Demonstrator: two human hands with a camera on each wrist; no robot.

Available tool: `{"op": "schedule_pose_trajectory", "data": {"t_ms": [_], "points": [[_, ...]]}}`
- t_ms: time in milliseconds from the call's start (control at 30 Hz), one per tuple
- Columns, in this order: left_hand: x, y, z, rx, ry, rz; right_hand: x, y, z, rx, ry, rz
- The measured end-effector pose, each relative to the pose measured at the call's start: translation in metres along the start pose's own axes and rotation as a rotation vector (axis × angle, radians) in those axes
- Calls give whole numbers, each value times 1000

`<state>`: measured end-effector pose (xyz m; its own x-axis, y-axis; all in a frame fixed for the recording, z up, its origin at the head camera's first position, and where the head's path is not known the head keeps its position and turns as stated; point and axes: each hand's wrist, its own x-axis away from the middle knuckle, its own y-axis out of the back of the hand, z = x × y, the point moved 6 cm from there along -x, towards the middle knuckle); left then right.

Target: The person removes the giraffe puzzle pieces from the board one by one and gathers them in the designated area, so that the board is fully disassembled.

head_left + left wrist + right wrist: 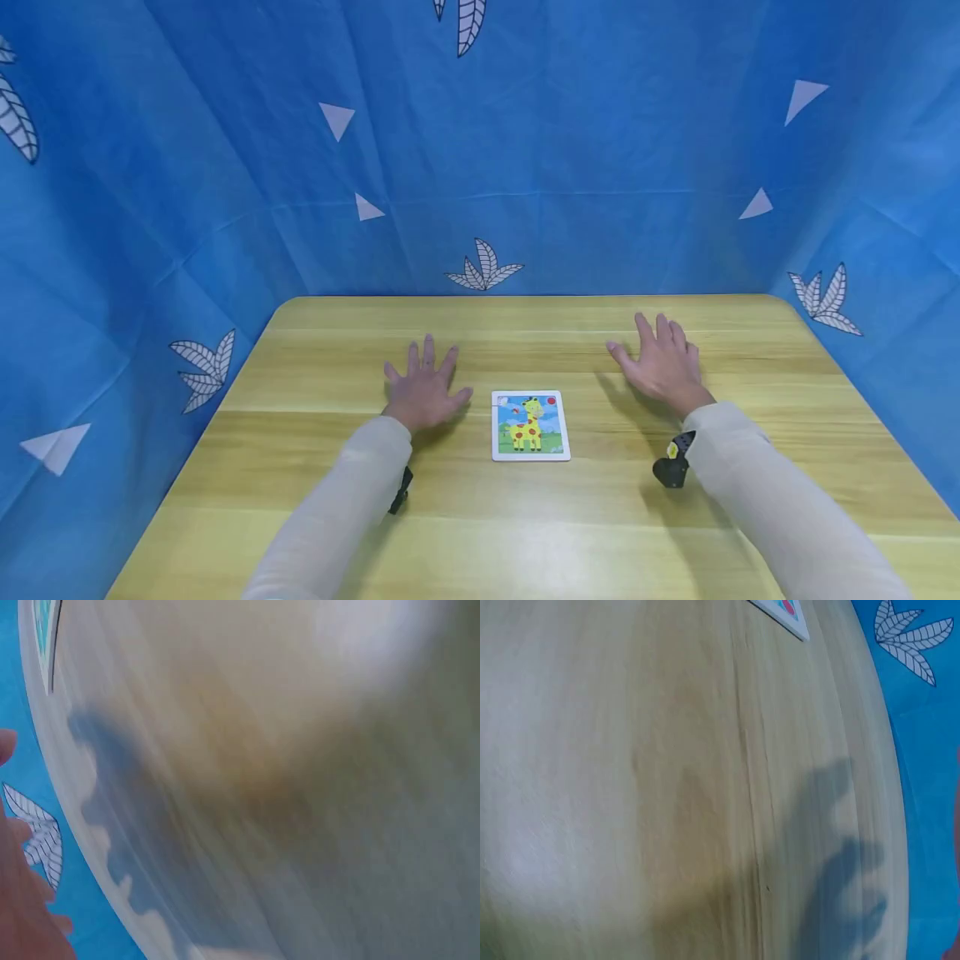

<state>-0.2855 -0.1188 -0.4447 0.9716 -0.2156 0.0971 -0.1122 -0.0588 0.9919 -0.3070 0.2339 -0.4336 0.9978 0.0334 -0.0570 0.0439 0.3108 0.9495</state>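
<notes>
**Flanking a flat, square, white-bordered giraffe picture [530,426] with a bare left hand [424,396] and a bare right hand [663,367]**

Both arms, in pale long sleeves [787,492], are stretching from the near side over a pale yellow wood-grain table [525,525]. The left hand is lying back-up, fingers fanned wide towards the far edge, thumb pointing right and ending just beside the picture. The right hand is angling far and left, its thumb held well away from its fingers, which are standing closer together. Neither hand is gripping anything; whether any fingertip is touching the wood, I cannot tell. The picture is lying flat between them, slightly nearer than both.

Only the head view is showing the whole yellow, red-spotted giraffe, and the small black devices [672,467] sitting at the wrists. The left wrist view is catching one corner of the picture, part of the hand and a scalloped shadow [124,817] falling apart from it. The right wrist view is showing another corner, with a red patch, plus a fingered shadow [840,885] and dark grain lines [750,787]. Beyond the table, blue leaf-printed cloth [600,150] is hanging.
</notes>
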Motion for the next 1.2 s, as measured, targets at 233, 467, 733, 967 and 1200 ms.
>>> {"op": "schedule_pose_trajectory", "data": {"t_ms": [233,467,733,967,1200], "points": [[10,-6,-21,-16,-40,62,6,-7,9,-29,13,10],[28,-7,-47,43,-108,138,13,-12,31,-57,61,34],[56,-7,-80,40,-196,241,17,-19,58,-109,141,19],[77,-11,-99,1,-238,342,22,-29,78,-138,198,30],[88,-16,-105,0,-243,396,31,-35,100,-223,269,43]]}}
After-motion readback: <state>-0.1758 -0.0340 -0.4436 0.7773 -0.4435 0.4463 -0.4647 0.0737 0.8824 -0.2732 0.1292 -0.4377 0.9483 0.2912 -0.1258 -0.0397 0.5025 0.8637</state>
